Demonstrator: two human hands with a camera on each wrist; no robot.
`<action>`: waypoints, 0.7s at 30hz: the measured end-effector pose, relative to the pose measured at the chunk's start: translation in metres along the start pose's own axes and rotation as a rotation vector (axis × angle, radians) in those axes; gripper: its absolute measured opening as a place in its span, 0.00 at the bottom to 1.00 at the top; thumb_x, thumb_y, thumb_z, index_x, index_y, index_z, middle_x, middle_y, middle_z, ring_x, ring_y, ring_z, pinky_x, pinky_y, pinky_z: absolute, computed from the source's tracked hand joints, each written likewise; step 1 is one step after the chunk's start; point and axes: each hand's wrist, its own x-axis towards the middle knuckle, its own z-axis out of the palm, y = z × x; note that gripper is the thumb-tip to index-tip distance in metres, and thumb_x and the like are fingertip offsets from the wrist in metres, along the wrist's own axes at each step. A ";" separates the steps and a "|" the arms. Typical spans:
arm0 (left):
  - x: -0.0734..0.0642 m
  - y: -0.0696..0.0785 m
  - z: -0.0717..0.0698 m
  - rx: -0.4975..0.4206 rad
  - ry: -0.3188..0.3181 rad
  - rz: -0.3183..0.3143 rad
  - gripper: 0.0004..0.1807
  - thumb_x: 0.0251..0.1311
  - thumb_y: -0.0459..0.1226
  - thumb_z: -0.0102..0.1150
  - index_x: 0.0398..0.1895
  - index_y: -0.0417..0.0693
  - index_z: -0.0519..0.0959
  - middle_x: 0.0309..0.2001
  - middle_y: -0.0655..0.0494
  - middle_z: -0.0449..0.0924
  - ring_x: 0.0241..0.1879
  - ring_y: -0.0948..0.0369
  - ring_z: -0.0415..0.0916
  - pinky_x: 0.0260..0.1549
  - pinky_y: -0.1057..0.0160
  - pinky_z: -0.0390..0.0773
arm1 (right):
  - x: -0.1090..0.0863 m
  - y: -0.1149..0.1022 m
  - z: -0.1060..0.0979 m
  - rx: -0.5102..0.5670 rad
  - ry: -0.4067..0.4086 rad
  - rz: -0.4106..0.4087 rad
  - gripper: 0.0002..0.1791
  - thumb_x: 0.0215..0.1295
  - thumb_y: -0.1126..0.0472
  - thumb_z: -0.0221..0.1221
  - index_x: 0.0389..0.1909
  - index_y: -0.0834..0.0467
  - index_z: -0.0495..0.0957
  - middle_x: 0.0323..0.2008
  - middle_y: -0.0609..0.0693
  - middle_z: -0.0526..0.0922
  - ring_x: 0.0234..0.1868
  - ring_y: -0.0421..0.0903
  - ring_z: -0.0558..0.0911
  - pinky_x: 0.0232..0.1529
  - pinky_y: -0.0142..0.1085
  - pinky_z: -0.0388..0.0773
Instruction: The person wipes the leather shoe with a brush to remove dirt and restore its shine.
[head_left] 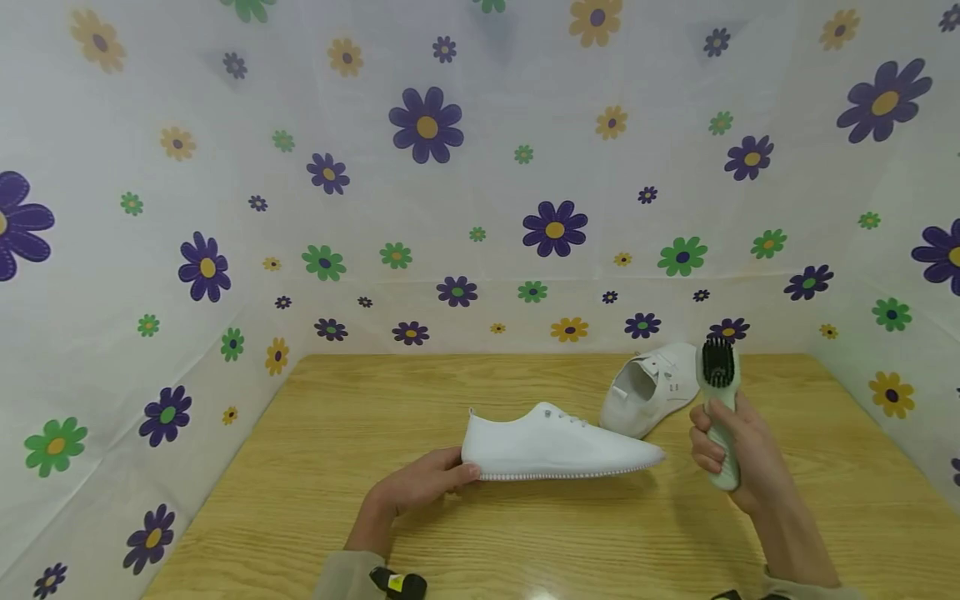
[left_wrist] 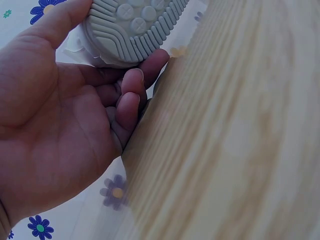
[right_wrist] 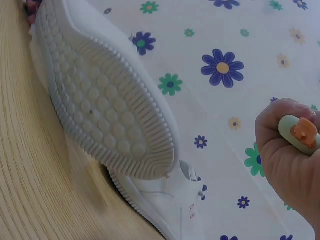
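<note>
My left hand (head_left: 423,481) grips a white shoe (head_left: 551,450) by its heel, holding it side-on above the table with the toe pointing right. In the left wrist view, the thumb and fingers of that hand (left_wrist: 65,110) pinch the ridged heel of the sole (left_wrist: 142,30). The right wrist view shows the round-studded sole (right_wrist: 100,105) near the toe. My right hand (head_left: 738,446) is wrapped round the pale green handle of a brush (head_left: 718,367), whose black bristles point up and toward the head camera. The brush is apart from the shoe, right of its toe.
A second white shoe (head_left: 648,387) rests on the wooden table (head_left: 555,533) behind the held shoe's toe. White sheets with printed flowers (head_left: 480,183) enclose the back and sides. Dark straps (head_left: 397,582) sit at both wrists.
</note>
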 end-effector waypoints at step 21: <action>0.003 -0.002 -0.002 0.022 -0.008 -0.034 0.29 0.72 0.55 0.49 0.62 0.41 0.71 0.50 0.52 0.77 0.48 0.56 0.72 0.50 0.55 0.72 | 0.002 0.002 0.017 -0.009 0.077 0.109 0.11 0.82 0.56 0.39 0.57 0.55 0.60 0.27 0.41 0.69 0.20 0.35 0.57 0.17 0.22 0.65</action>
